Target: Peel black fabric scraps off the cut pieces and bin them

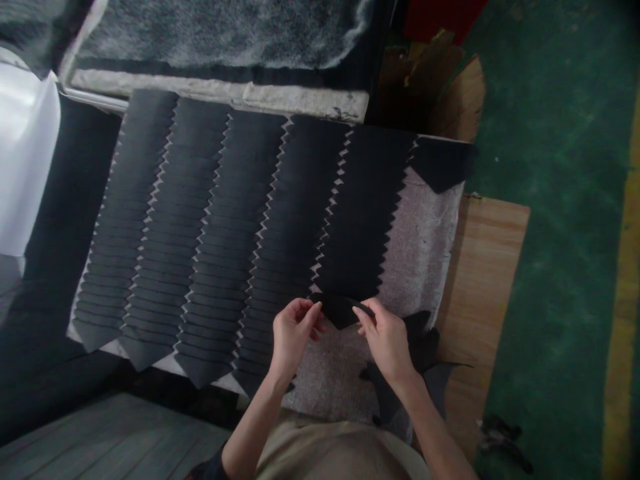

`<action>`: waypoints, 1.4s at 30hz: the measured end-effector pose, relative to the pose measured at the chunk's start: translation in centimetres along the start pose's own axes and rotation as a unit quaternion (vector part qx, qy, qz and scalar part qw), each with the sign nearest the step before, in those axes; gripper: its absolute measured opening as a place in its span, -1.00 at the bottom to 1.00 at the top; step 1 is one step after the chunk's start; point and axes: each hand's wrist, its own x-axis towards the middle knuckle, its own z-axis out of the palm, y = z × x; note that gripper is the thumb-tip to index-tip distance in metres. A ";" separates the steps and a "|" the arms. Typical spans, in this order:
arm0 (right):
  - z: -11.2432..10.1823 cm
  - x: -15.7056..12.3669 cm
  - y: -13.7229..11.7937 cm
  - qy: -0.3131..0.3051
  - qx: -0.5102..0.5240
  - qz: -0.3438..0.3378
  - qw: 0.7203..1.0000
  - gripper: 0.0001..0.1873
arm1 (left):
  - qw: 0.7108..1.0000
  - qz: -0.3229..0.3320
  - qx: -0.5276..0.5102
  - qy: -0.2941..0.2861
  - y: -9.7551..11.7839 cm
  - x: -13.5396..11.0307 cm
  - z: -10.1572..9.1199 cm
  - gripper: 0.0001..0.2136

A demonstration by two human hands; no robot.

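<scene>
My left hand (296, 330) and my right hand (387, 337) pinch the two ends of one black sheet piece (340, 312) with a pointed lower edge. It hangs at the lower end of a column of overlapping black pieces (365, 213), whose side edges form a zigzag. Several more such columns (220, 220) lie to the left, reaching nearer to me. Loose black pieces (385, 393) lie partly under my right forearm. A single black piece (445, 160) sits at the far right corner of the greyish fabric-covered board (425, 213). The exact material of the pieces is unclear.
Behind the board stands a tray-like surface (225, 33) with a pale edge and dark speckled covering. A plywood sheet (487, 287) juts out on the right, above a green floor (560, 267). Torn cardboard (460, 100) is at the back right; white sheeting (25, 160) at the left.
</scene>
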 end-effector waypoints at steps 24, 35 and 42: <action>0.1 1.0 0.1 -0.010 -0.057 0.011 0.998 -0.79 | 0.995 0.003 0.088 0.044 0.1 0.8 0.7 -0.69; 0.1 1.2 0.2 -0.007 -0.077 0.011 0.997 -0.82 | 0.992 0.029 0.113 0.039 -0.3 0.6 0.7 -0.70; -0.1 1.3 0.0 -0.015 -0.084 0.021 0.996 -0.81 | 0.940 0.192 0.282 0.015 -0.9 -0.4 -0.3 -0.87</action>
